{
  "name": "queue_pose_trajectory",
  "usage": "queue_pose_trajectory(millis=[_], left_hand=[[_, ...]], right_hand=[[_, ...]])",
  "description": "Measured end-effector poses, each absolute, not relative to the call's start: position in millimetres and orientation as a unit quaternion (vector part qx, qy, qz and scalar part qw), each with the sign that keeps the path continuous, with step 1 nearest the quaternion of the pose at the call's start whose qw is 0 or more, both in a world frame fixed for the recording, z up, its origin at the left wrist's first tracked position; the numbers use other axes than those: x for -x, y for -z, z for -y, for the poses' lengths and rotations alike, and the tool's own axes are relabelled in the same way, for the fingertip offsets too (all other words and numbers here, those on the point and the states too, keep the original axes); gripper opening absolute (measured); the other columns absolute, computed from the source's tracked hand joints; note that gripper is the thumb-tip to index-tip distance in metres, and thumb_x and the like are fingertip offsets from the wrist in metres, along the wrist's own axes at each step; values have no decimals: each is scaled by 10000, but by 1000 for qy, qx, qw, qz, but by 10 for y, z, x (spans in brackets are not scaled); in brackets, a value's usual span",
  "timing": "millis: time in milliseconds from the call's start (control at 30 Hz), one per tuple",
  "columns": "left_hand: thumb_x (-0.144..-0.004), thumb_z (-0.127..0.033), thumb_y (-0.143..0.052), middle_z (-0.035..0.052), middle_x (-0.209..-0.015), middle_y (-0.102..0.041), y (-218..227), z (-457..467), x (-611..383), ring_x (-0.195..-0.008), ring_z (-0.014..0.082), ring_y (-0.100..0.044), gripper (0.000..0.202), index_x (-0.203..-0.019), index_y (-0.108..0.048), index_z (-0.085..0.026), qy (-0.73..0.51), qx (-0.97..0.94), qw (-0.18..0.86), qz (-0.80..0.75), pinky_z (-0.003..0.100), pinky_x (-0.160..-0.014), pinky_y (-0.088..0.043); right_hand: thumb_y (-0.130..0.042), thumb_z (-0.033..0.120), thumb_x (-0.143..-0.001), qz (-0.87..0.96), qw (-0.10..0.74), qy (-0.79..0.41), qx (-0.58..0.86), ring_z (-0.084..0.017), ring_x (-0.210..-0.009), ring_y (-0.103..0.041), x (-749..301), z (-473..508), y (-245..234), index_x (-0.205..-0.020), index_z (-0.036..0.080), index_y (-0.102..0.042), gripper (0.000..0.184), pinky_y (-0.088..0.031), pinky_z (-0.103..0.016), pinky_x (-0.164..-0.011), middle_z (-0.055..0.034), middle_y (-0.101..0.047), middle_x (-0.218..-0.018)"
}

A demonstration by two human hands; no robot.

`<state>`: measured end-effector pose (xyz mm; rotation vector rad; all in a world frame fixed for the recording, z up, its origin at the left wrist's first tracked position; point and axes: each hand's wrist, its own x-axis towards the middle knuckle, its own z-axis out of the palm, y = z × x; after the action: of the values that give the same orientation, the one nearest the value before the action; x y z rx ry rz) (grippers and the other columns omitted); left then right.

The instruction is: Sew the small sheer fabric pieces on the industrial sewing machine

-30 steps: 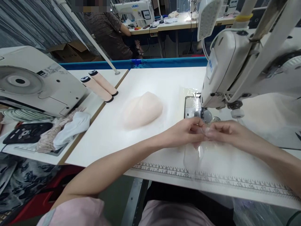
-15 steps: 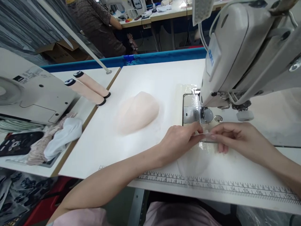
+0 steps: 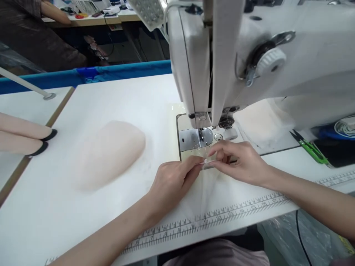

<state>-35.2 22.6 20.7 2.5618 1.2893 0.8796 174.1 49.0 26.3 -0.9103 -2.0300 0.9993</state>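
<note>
My left hand (image 3: 176, 181) and my right hand (image 3: 238, 160) meet just in front of the sewing machine's metal needle plate (image 3: 191, 139). Between thumb and fingertips, each pinches an edge of a thin, see-through whitish fabric (image 3: 205, 162). Its lower part appears to hang down over the table toward the printed ruler, hard to make out against the white. Behind my fingertips is the presser foot (image 3: 201, 136), with no fabric visible under it. To the left of my left hand lies a pale peach sheer fabric piece (image 3: 116, 147).
The sewing machine head (image 3: 191, 62) rises close behind my hands. Green-handled thread snips (image 3: 312, 149) lie at the right beside a dark object. More pale fabric (image 3: 260, 120) sits under the machine arm. Two peach rollers (image 3: 24, 135) cross the left table seam. Another person's arm (image 3: 57, 14) shows beyond.
My view has swung to the right, bringing the snips and the fabric under the machine arm into sight. Both hands still pinch the sheer fabric in front of the presser foot.
</note>
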Motion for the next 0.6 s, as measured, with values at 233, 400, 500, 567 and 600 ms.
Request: queue_pose_trajectory(millis=[233,400,500,567,600], left_hand=[[-998,-242,-404,-54,-663,-704,-204,-214,345,-476,61,-597,194,-960,-587,-187,-281,-852,80,-434,160,-464,-419],[-1004,-241,-402,-51,-650,-700,-205,-215,342,-471,62,-595,196,-961,-584,-183,-294,-857,65,-418,161,-458,-412],[-1006,-265,-421,-55,-631,-683,-214,-214,339,-470,57,-583,192,-938,-582,-186,-307,-857,57,-410,156,-458,-407],[-1002,-281,-443,-64,-600,-657,-227,-211,337,-449,49,-555,190,-902,-575,-188,-317,-853,53,-410,151,-449,-392],[-1000,-286,-452,-65,-595,-650,-233,-209,337,-443,46,-544,189,-887,-569,-189,-322,-852,51,-409,149,-447,-387]], right_hand=[[-611,175,-871,804,338,-360,332,-56,-539,-500,-1740,-475,-252,-968,192,-642,103,-449,-162,-524,65,-551,-618],[-580,155,-875,818,320,-352,324,-57,-526,-490,-1739,-478,-258,-967,199,-643,120,-440,-160,-514,66,-550,-609],[-570,142,-871,825,313,-345,319,-55,-513,-478,-1746,-476,-257,-993,194,-641,150,-434,-160,-513,71,-539,-599],[-574,142,-872,829,313,-340,314,-51,-507,-476,-1746,-475,-261,-995,188,-646,150,-429,-158,-511,73,-542,-598],[-574,144,-876,830,316,-338,310,-48,-504,-476,-1744,-474,-263,-990,185,-650,143,-426,-155,-510,73,-547,-598]])
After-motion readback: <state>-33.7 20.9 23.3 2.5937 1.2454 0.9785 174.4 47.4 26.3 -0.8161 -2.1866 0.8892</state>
